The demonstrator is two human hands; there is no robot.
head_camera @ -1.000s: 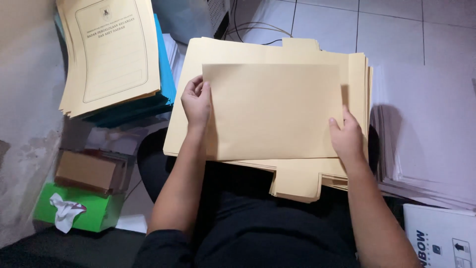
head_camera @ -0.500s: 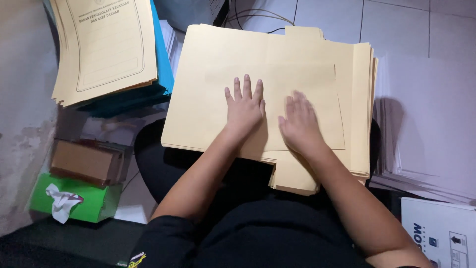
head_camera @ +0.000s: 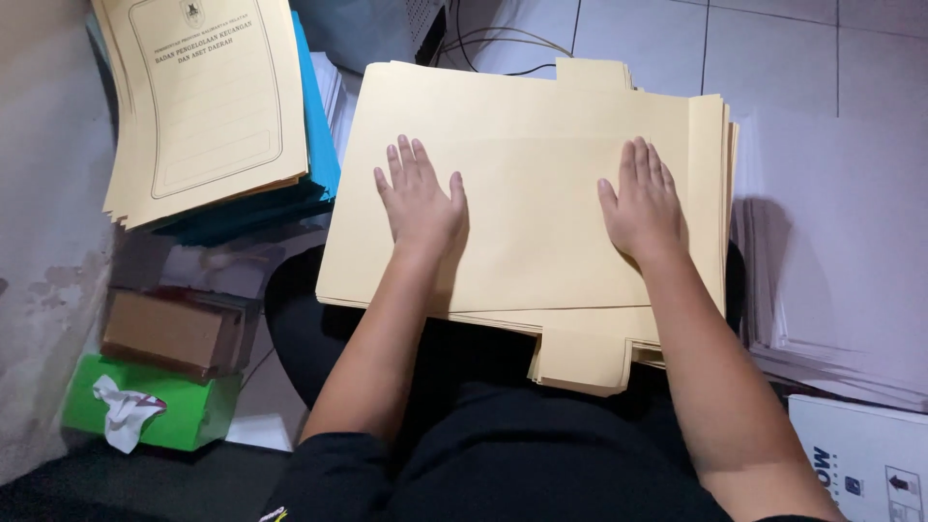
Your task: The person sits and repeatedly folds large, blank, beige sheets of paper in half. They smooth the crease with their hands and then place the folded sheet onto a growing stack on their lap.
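Both hands point(head_camera: 422, 198) flat on folder stack point(head_camera: 541, 242) (edges flush)

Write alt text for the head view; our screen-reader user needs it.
Left hand and right hand press flat, apart, on a stack of cream folders on the person's lap. A printed folder pile and green tissue box sit left.

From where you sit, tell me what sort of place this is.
Probably an office or records room, worked from the floor. Both hands, left hand and right hand, lie flat on a stack of manila folders on the lap. Printed folder covers, white paper piles and a tiled floor surround them.
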